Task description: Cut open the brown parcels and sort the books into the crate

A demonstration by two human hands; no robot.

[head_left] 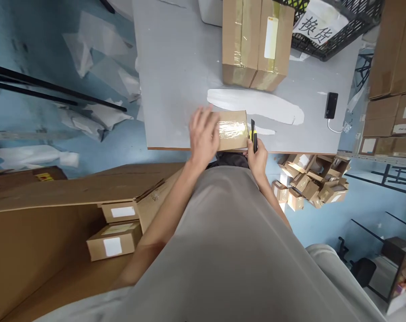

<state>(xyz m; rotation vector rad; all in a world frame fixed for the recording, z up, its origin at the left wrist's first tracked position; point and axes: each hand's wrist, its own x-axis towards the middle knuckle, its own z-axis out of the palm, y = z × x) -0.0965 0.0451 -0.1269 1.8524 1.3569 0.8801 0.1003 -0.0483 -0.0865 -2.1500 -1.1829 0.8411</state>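
Note:
A small cardboard box (232,142) with shiny clear tape across its top sits at the table's front edge, right before me. My left hand (204,136) is at the box's left side; its fingers are smeared by motion, so their grip on the box is unclear. A black and yellow utility knife (253,136) is held upright in my right hand (257,156), close by the box's right side. Behind the box lies a long white paper strip (256,103), with a smaller white scrap (265,131) in front of it.
Two taped cartons (246,44) stand farther back on the grey table (176,80). A black plastic crate (352,29) and a phone (331,105) on a cable are to the right. A large open carton (38,250) holding smaller boxes is at my left. Several empty boxes (310,179) lie on the floor.

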